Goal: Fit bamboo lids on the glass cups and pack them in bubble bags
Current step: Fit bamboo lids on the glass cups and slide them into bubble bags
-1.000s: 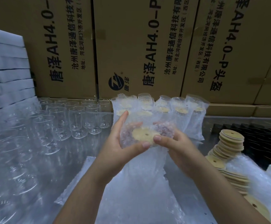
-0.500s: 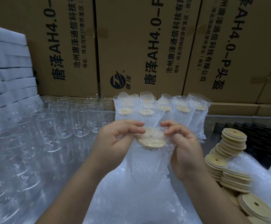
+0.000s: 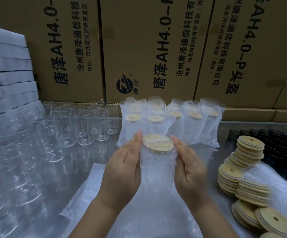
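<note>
A: What do the hands hold?

B: Both hold one bag [image 3: 158,174], upright, in the middle of the view, over the table [image 3: 242,127]. The left hand [image 3: 122,172] is wrapped on its left side and the right hand [image 3: 189,170] on its right side, so the bag is clasped between them. One fingertip of each hand stands up beside the top of the bag. The fingers behind the bag are hidden.

A: And the lid?

B: A lid [image 3: 158,143] shows through the bubble film at the top of this bag, a little tilted toward the camera. The glass under it I cannot make out through the bubbles.

A: Where are the finished ones?

B: A row of packed bags [image 3: 195,127] stands upright behind the hands, close to the cartons [image 3: 147,48]. Most of them show a lid inside.

A: What is on the left?

B: Many bare cups [image 3: 81,124] stand there in rows, and at the far left there is a pile of white foam sheets [image 3: 7,66].

A: And on the right?

B: Stacks of loose lids [image 3: 249,152], some of them leaning, and behind them a black tray [image 3: 285,152]. Flat bags [image 3: 139,212] lie on the table under the wrists.
</note>
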